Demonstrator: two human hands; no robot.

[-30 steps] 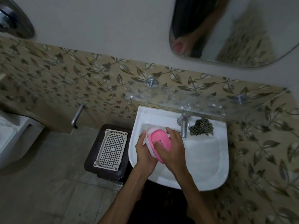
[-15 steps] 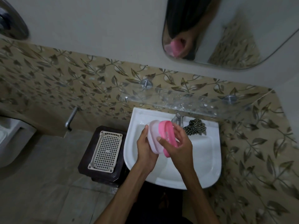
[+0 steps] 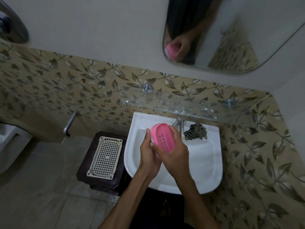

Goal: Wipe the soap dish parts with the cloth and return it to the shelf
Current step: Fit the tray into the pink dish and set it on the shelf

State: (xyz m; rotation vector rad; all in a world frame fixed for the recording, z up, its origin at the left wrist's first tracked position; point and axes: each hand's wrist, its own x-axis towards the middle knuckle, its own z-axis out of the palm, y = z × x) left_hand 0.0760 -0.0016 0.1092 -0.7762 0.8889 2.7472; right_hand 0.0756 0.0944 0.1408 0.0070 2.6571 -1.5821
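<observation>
Over the white sink (image 3: pixel 206 162) I hold a pink soap dish (image 3: pixel 163 138) with a slotted insert facing up; a white base shows under its left edge. My left hand (image 3: pixel 149 156) grips the dish from the left and below. My right hand (image 3: pixel 175 151) clasps its right and near side. A dark checked cloth (image 3: pixel 195 130) lies bunched on the sink's back rim, right of the tap (image 3: pixel 179 123). The glass shelf (image 3: pixel 189 108) runs along the wall just above the sink.
A beige perforated tray (image 3: pixel 105 157) rests on a dark stool (image 3: pixel 99 182) left of the sink. A mirror (image 3: pixel 222 33) hangs above and reflects the dish. A metal pipe (image 3: pixel 70 123) sticks out of the tiled wall. A white fixture (image 3: pixel 9 142) sits at far left.
The dish has turned from edge-on to its slotted pink face pointing up. Both hands kept hold of it and shifted slightly over the sink.
</observation>
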